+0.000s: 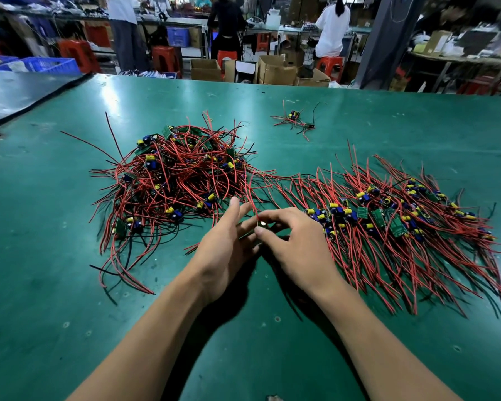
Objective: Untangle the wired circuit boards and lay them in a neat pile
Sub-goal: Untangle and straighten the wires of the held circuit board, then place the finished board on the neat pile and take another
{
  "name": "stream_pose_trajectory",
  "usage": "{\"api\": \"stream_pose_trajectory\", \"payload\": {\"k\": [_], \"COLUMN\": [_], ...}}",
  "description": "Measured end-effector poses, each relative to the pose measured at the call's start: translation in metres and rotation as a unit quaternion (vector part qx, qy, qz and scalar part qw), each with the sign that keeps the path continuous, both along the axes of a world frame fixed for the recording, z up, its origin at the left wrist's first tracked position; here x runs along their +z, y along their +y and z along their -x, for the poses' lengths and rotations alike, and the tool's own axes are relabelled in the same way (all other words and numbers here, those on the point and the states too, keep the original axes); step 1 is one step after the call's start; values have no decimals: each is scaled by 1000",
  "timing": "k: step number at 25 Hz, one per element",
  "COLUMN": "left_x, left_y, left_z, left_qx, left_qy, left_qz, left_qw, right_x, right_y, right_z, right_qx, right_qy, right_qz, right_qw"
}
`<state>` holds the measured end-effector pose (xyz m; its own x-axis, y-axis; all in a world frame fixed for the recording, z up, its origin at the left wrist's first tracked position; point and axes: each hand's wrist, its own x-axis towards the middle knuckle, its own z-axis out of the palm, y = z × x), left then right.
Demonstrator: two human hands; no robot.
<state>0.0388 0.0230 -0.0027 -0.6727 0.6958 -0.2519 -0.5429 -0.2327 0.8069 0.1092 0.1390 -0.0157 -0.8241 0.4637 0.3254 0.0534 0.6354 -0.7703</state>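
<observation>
A small circuit board (261, 224) sits between the two hands, low over the table's middle, with its red wire (252, 195) rising toward the far side. The right hand (297, 244) pinches the board between thumb and curled forefinger. The left hand (224, 250) has its fingers stretched nearly straight, their tips meeting the board from the left.

The hands work in the narrow gap between two masses of wired boards. Just left lies one tangled heap (174, 178), its red and black wires looping every way and straying out toward the near left. Just right lies one combed pile (402, 227), boards in a row and wires fanned toward the near right, reaching the frame's right edge. A third, small cluster (297, 120) lies well apart on the far side.

The green table (243, 342) shows bare surface along its near side and across its far half. A black mat (18, 94) covers the far left corner. Beyond the far edge stand cardboard boxes (275, 70), red stools (165, 60), and three people at benches.
</observation>
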Motion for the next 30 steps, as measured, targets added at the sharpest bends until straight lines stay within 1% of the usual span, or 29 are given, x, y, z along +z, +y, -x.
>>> {"api": "stream_pose_trajectory", "payload": {"k": [1, 3, 5, 6, 8, 10, 11, 12, 14, 16, 18, 19, 21, 22, 26, 28, 30], "left_x": [-1, -3, -5, -6, -6, -8, -9, -10, -11, -11, -10, -10, -9, -9, -10, -12, -14], "left_y": [0, -3, -8, -10, -16, -20, -21, -22, -22, -23, -27, -29, -33, -34, -33, -33, -33], "left_z": [0, 2, 5, 7, 13, 21, 25, 28, 31, 35, 39, 41, 44, 45, 42, 41, 44], "left_qx": [3, 35, 91, 121, 182, 236, 250, 254, 244, 220, 187, 170, 149, 150, 160, 166, 161], "left_qy": [17, 103, 189, 211, 224, 197, 175, 159, 153, 154, 165, 181, 213, 221, 266, 296, 303], "left_qz": [12, 65, 119, 138, 170, 194, 194, 188, 183, 185, 201, 219, 249, 258, 289, 299, 300], "left_qw": [1000, 992, 970, 960, 942, 931, 932, 935, 940, 945, 947, 944, 933, 929, 906, 892, 890], "right_x": [1, 2, 6, 8, 12, 13, 13, 12, 11, 5, 0, -2, -2, 0, 5, 6, 5], "right_y": [1, 5, 13, 18, 32, 39, 38, 35, 22, 10, 6, 6, 11, 14, 26, 24, 19], "right_z": [0, 0, -2, -4, -8, -12, -13, -12, -9, -5, -3, -4, -5, -6, -7, -9, -10], "right_qx": [-7, -38, -93, -124, -178, -219, -221, -205, -126, -33, 12, 9, -28, -55, -142, -161, -164], "right_qy": [9, 30, 51, 57, 53, 38, 39, 46, 49, 3, -70, -102, -139, -147, -157, -162, -156], "right_qz": [-2, -13, -37, -44, -65, -122, -146, -159, -159, -153, -163, -174, -178, -161, -43, -41, -73], "right_qw": [1000, 999, 994, 990, 980, 967, 963, 965, 978, 988, 984, 979, 974, 974, 976, 973, 971]}}
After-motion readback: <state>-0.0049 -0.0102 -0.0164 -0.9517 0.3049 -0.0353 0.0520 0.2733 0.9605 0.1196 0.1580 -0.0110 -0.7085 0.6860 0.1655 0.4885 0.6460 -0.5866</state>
